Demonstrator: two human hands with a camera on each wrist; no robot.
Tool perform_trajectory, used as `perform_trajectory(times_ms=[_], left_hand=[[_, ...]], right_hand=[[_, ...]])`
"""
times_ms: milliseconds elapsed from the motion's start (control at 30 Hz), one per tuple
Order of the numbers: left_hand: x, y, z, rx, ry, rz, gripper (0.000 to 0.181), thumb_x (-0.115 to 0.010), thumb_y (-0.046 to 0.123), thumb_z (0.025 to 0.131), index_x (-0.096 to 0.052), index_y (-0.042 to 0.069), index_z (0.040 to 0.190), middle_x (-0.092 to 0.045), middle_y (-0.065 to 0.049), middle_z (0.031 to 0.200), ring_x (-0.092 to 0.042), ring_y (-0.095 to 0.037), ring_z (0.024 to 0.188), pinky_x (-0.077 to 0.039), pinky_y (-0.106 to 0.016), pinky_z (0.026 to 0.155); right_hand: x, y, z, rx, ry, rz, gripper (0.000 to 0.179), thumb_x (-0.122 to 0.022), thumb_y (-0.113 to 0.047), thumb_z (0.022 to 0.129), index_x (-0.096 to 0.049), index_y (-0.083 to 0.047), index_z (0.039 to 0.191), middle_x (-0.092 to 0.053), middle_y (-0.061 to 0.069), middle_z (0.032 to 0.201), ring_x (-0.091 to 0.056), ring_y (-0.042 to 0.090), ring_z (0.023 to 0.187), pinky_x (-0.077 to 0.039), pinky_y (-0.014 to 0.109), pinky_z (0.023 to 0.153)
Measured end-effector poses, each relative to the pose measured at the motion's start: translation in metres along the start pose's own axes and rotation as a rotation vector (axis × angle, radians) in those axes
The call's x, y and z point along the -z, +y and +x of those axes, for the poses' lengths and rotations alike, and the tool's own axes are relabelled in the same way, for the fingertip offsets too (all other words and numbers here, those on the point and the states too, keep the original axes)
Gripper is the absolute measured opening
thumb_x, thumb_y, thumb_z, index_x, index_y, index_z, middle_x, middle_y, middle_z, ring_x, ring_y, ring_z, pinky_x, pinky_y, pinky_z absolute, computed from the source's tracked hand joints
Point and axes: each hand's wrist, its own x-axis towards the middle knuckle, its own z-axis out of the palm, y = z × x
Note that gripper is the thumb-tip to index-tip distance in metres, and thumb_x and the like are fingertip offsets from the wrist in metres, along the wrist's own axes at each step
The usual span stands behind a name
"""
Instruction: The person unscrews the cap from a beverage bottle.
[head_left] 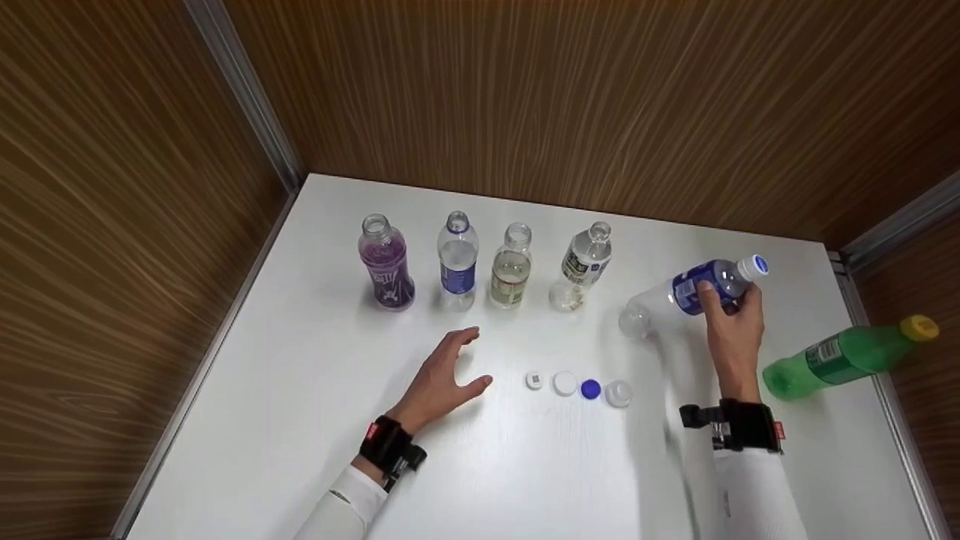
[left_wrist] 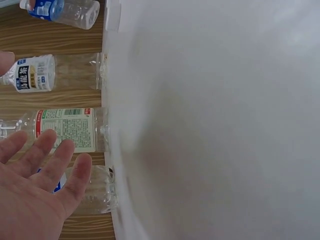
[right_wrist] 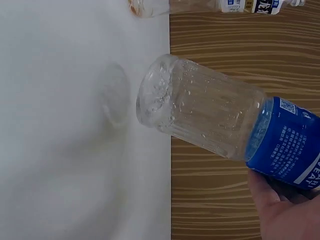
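My right hand [head_left: 733, 330] grips a clear plastic bottle with a blue label [head_left: 694, 291] and a white cap, tilted with its top to the right. In the right wrist view, droplets cling inside the bottle [right_wrist: 210, 110] and its base hangs over the table. My left hand [head_left: 439, 379] hovers over the white table, thumb and fingers spread apart with nothing between them. Right of it lie a small white cap [head_left: 534, 380], a larger white cap [head_left: 565, 383], a blue cap [head_left: 590, 388] and a clear cap [head_left: 619, 394] in a row.
Along the back stand four uncapped bottles: purple [head_left: 390, 270], blue-labelled [head_left: 457, 266], green-labelled [head_left: 511, 270] and a dark-and-white-labelled one [head_left: 585, 262]. A green bottle with a yellow cap [head_left: 847, 358] stands at the right. Wood-grain panels [head_left: 525, 97] border the table.
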Motion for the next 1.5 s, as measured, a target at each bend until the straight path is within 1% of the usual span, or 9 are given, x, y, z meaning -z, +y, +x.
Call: perform_trajectory(times_ms=[100, 267, 433, 667, 867, 1000, 1167, 1400, 1500], left_hand=[[0.0, 0.0, 0.001, 0.0, -0.004, 0.003, 0.076, -0.079, 0.033, 0.09, -0.044, 0.005, 0.152, -0.052, -0.008, 0.148, -0.05, -0.022, 0.137, -0.041, -0.041, 0.114], [0.0, 0.003, 0.003, 0.004, -0.015, -0.006, 0.077, -0.08, 0.033, 0.09, -0.043, 0.005, 0.152, -0.051, -0.008, 0.148, -0.049, -0.022, 0.137, -0.04, -0.041, 0.115], [-0.003, 0.008, 0.006, 0.009, -0.024, -0.014, 0.078, -0.079, 0.037, 0.091, -0.042, 0.008, 0.153, -0.049, -0.005, 0.151, -0.047, -0.021, 0.139, -0.04, -0.041, 0.115], [-0.011, 0.017, 0.011, -0.005, -0.056, -0.022, 0.082, -0.079, 0.041, 0.09, -0.04, 0.012, 0.156, -0.043, -0.004, 0.155, -0.044, -0.02, 0.143, -0.038, -0.04, 0.116], [-0.018, 0.026, 0.019, -0.037, -0.066, -0.024, 0.087, -0.081, 0.043, 0.088, -0.038, 0.013, 0.157, -0.04, -0.005, 0.158, -0.039, -0.019, 0.146, -0.036, -0.04, 0.118], [-0.022, 0.034, 0.025, -0.055, -0.072, -0.022, 0.09, -0.083, 0.043, 0.085, -0.038, 0.012, 0.157, -0.039, -0.005, 0.158, -0.038, -0.019, 0.147, -0.035, -0.039, 0.119], [-0.031, 0.044, 0.031, -0.046, -0.09, -0.011, 0.09, -0.087, 0.041, 0.082, -0.041, 0.013, 0.154, -0.043, -0.004, 0.156, -0.045, -0.022, 0.141, -0.038, -0.044, 0.116], [-0.04, 0.051, 0.034, 0.002, -0.094, 0.003, 0.09, -0.088, 0.043, 0.08, -0.044, 0.011, 0.151, -0.051, -0.003, 0.148, -0.054, -0.025, 0.132, -0.044, -0.045, 0.11], [-0.041, 0.051, 0.034, -0.005, -0.077, -0.002, 0.089, -0.088, 0.045, 0.079, -0.046, 0.011, 0.15, -0.055, -0.003, 0.144, -0.056, -0.024, 0.129, -0.046, -0.043, 0.108]], right_hand=[[0.001, 0.004, -0.013, -0.006, -0.015, 0.083, 0.069, -0.066, -0.037, 0.101, -0.035, -0.009, 0.156, -0.046, 0.017, 0.155, -0.046, 0.029, 0.143, -0.034, 0.039, 0.12], [-0.002, 0.006, -0.034, -0.037, -0.036, 0.242, 0.065, -0.064, -0.027, 0.103, -0.031, -0.01, 0.156, -0.042, 0.021, 0.155, -0.043, 0.033, 0.143, -0.037, 0.04, 0.118], [-0.012, 0.001, -0.056, -0.028, -0.088, 0.313, 0.058, -0.06, -0.02, 0.104, -0.032, -0.009, 0.154, -0.047, 0.018, 0.147, -0.049, 0.029, 0.135, -0.045, 0.031, 0.11], [-0.035, -0.01, -0.081, 0.024, -0.207, 0.267, 0.054, -0.059, -0.02, 0.104, -0.035, -0.009, 0.152, -0.051, 0.012, 0.14, -0.054, 0.02, 0.129, -0.048, 0.026, 0.105], [-0.052, -0.017, -0.097, 0.047, -0.258, 0.264, 0.049, -0.057, -0.017, 0.103, -0.037, -0.005, 0.147, -0.053, 0.015, 0.138, -0.055, 0.02, 0.127, -0.049, 0.026, 0.102], [-0.063, -0.019, -0.104, 0.053, -0.304, 0.259, 0.054, -0.057, -0.016, 0.103, -0.034, -0.004, 0.151, -0.052, 0.016, 0.141, -0.054, 0.019, 0.129, -0.049, 0.025, 0.101], [-0.077, -0.019, -0.114, 0.058, -0.35, 0.261, 0.056, -0.058, -0.014, 0.104, -0.033, -0.002, 0.152, -0.051, 0.019, 0.143, -0.056, 0.021, 0.13, -0.049, 0.025, 0.103], [-0.096, -0.02, -0.125, 0.092, -0.428, 0.244, 0.061, -0.06, -0.01, 0.103, -0.029, 0.002, 0.154, -0.05, 0.025, 0.144, -0.054, 0.033, 0.134, -0.047, 0.024, 0.104], [-0.101, -0.02, -0.128, 0.101, -0.437, 0.261, 0.06, -0.06, -0.008, 0.103, -0.03, 0.003, 0.154, -0.051, 0.026, 0.142, -0.058, 0.029, 0.13, -0.048, 0.024, 0.103]])
